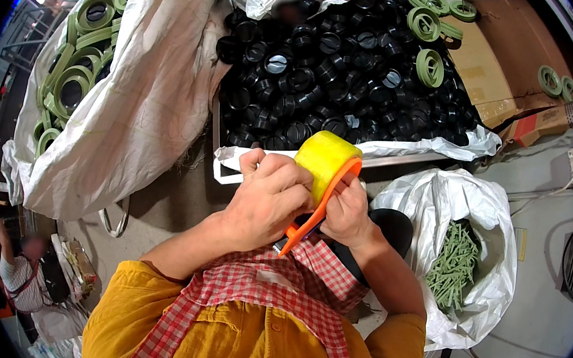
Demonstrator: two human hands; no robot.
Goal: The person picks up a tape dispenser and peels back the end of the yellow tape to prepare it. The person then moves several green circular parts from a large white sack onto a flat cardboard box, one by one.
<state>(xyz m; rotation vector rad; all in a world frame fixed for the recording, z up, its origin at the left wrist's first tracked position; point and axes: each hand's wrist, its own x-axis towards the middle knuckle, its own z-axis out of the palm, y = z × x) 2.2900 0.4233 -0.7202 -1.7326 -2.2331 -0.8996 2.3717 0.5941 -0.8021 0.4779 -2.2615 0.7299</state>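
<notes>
In front of my chest I have an orange tape dispenser (342, 178) loaded with a thick roll of yellow tape (324, 153). My left hand (269, 195) is closed at the roll's left side, its fingers bent against the tape; whether it pinches a tape end is hidden. On the other side, my right hand (348, 212) is wrapped round the dispenser's orange side plate. The dispenser's narrow lower end points down toward my red checked apron (259, 274).
Beyond my hands, a tray lined with white sheeting holds a heap of black round caps (325, 78). A white sack (121, 92) of green rings stands left. At right, another white bag (502, 251) contains green strips. Cardboard (480, 66) lies far right; a person (31, 278) is at far left.
</notes>
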